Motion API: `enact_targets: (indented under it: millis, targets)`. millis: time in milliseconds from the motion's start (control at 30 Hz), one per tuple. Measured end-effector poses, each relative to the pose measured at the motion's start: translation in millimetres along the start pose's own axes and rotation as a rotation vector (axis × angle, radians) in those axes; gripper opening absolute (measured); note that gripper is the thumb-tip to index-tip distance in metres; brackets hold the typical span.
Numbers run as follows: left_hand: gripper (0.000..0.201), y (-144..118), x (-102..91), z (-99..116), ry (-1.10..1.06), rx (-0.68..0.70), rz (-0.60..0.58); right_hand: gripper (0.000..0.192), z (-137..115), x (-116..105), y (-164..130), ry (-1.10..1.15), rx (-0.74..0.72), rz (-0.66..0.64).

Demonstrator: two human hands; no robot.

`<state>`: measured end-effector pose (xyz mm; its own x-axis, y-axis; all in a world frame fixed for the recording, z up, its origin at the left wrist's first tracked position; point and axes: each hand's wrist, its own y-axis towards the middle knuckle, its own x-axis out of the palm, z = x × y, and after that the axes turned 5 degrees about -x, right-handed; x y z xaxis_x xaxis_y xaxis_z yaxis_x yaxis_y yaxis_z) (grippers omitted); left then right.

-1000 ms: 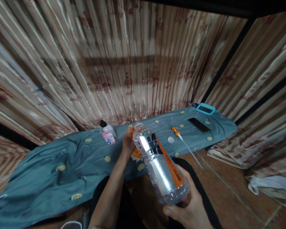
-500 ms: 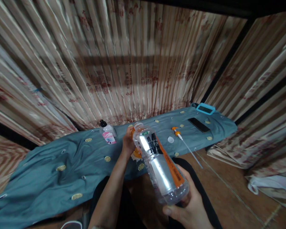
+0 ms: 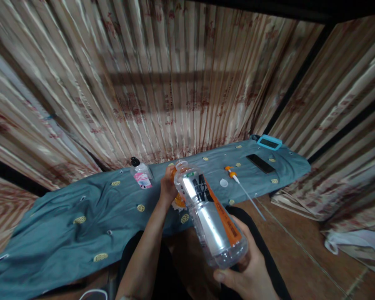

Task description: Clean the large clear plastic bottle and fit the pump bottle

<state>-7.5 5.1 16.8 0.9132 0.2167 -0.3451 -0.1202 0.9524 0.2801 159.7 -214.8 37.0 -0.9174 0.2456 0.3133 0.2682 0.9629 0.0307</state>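
Observation:
A large clear plastic drink bottle (image 3: pixel 209 221) with a silver and orange label lies tilted across the middle of the view, its open neck pointing away from me. My right hand (image 3: pixel 253 268) grips it near the base, thumb underneath. Behind its neck, my left hand (image 3: pixel 168 187) is closed around an orange bottle (image 3: pixel 180 202), mostly hidden by the hand and the drink bottle. Whether the two necks touch cannot be made out. An orange and white pump top (image 3: pixel 232 173) with a long clear tube lies to the right, beside a small white disc (image 3: pixel 224 183).
A teal patterned cloth (image 3: pixel 93 221) covers the bench. On it are a clear bottle with a black cap and pink label (image 3: pixel 141 177), a black phone (image 3: pixel 260 163) and a blue-framed digital clock (image 3: pixel 269 142). Pleated curtains (image 3: pixel 175 96) hang behind and at both sides.

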Motion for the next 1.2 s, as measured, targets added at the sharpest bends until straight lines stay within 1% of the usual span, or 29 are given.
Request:
enact_targets:
  millis: [400,633,767,1000,1200]
  targets:
    - [0.017,0.5,0.8,0.3,0.004,-0.013,-0.004,0.097,1.6,-0.3,0.5,0.013,-0.004,-0.018]
    - [0.019,-0.2,-0.7,-0.2,0.005,0.003,-0.015,0.101,-0.8,2.0,-0.1,-0.003,0.008,-0.002]
    - [0.017,0.1,0.6,-0.9,0.013,-0.003,0.005,0.105,-0.8,0.8,-0.1,-0.011,0.024,-0.003]
    - [0.018,-0.1,2.3,-1.4,-0.035,0.008,0.022,0.103,0.6,-0.4,-0.3,-0.038,0.010,-0.005]
    - [0.017,0.1,1.9,0.3,-0.010,-0.010,0.011,0.100,0.8,0.0,0.0,-0.017,0.004,-0.007]
